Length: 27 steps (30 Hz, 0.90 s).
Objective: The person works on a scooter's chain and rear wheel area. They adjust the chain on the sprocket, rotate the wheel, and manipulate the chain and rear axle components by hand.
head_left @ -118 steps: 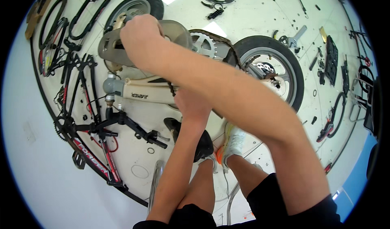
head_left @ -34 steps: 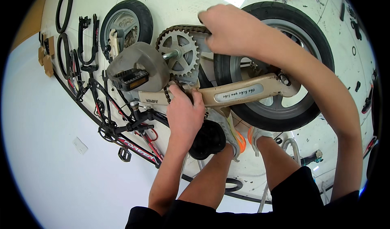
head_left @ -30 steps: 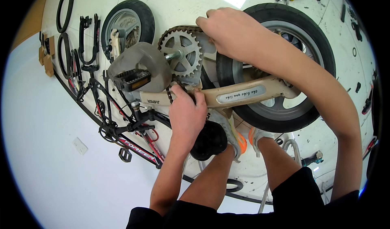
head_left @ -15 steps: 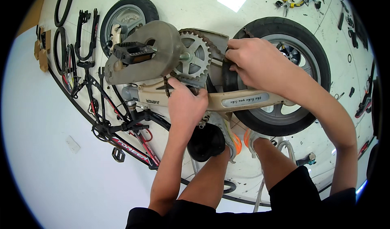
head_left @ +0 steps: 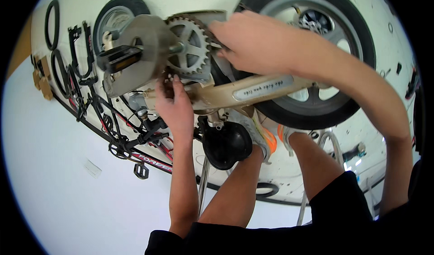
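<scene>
A bike with a beige frame lies upside down before me. Its toothed chainring sits behind a round grey metal cover and a black pedal. Along the chainring's upper right edge runs a dark, rusty bicycle chain. My right hand is closed, its fingertips pinching the chain just right of the teeth. Below the chainring, my left hand has thumb and fingers around a lower stretch of chain, somewhat blurred. A big wheel stands behind my right forearm.
The smaller wheel is at the far left. Black bike frame parts and loose tyres lie along the left wall. A black saddle hangs below the beige frame, close to my legs. Small parts are scattered on the floor at right.
The view has shifted, so the large wheel looks nearer. My left hand has moved up against the chainring's underside, and my right hand has come closer to its teeth.
</scene>
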Motion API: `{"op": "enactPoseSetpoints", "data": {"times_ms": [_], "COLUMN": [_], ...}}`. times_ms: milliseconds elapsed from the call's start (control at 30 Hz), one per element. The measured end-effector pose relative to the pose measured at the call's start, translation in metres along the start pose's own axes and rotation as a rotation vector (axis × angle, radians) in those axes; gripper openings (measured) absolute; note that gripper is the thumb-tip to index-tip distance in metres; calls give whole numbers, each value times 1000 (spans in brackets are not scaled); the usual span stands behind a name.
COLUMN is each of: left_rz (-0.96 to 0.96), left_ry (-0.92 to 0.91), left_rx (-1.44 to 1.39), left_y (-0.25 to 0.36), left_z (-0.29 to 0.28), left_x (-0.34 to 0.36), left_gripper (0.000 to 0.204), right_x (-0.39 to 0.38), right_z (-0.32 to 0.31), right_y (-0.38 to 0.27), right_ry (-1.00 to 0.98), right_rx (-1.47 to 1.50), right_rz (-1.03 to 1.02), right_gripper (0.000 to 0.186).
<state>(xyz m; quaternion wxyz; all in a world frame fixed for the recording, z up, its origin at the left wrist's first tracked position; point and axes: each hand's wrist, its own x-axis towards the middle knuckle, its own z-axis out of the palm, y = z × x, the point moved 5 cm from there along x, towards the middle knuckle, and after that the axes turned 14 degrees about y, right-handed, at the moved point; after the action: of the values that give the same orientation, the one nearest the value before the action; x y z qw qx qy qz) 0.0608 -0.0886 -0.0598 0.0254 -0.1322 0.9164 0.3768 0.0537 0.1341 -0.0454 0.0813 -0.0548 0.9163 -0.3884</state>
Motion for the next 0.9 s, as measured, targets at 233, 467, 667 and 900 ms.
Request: {"op": "enactPoseSetpoints", "data": {"times_ms": [233,467,667,900], "left_rz": [8,-186,-359,-308], "left_ry": [111,33,52,-13], "left_rx": [-137,-367,-504,-462], "left_y": [-11,6,-18,-12], "left_z": [-5,29,6,18], "left_x": [7,-6,16,27], "left_gripper": [27,32,30,27], "right_x": [14,6,-1,-9], "right_z": [19,10,0,-1], "right_y": [-12,5,-13,-7], "right_ry": [11,-3,-86,-66], "right_rx": [-9,-56,0,-3], "right_rz": [-109,-84,-18,14], "right_gripper": [22,22,23,24]}}
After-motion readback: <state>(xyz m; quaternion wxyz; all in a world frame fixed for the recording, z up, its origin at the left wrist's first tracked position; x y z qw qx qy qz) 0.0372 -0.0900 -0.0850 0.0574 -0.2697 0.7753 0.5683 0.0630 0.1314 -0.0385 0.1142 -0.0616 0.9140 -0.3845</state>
